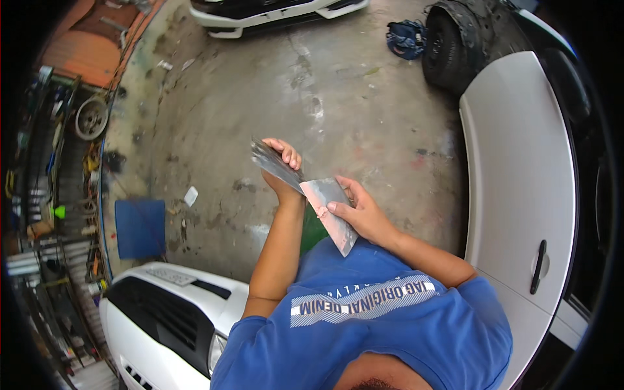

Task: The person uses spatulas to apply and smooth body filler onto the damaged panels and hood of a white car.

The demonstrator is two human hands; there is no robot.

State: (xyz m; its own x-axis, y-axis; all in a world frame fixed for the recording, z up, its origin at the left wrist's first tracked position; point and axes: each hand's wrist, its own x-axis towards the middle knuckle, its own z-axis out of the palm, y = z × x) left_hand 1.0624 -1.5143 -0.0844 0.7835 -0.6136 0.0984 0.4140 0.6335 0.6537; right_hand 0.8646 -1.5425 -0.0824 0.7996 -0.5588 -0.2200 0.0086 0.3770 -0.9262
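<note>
Blue shirt (pixel 390 331): nearest the camera, with both forearms reaching out ahead of it over the concrete floor (pixel 390 130).
Left hand (pixel 284 155): fingers curled around the dark plate, their tips showing along its upper right edge; the thumb is hidden.
Dark plate (pixel 275 162): lies tilted across the left palm, its face streaked and smeared (one sheet or several stacked, I cannot tell). It looks thin, light and fairly stiff; a hold from beneath, as here, should keep its face free and its thin edges off the skin.
Right hand (pixel 370 218): fingers grasping the grey plate, thumb pressed on its face, the others at its right edge and behind.
Grey plate (pixel 338 224): held in front of the shirt, slanting, one upper corner at the lower end of the dark plate; whether the two touch is unclear. Probably light, thin and a little springy, hard to break but easy to twist in a loose pinch.
Pink paste (pixel 318 203): spread along the left edge of the grey plate, likely soft and slippery under a thumb.
Bare grey side: the better place to take hold, opposite the paste.
</note>
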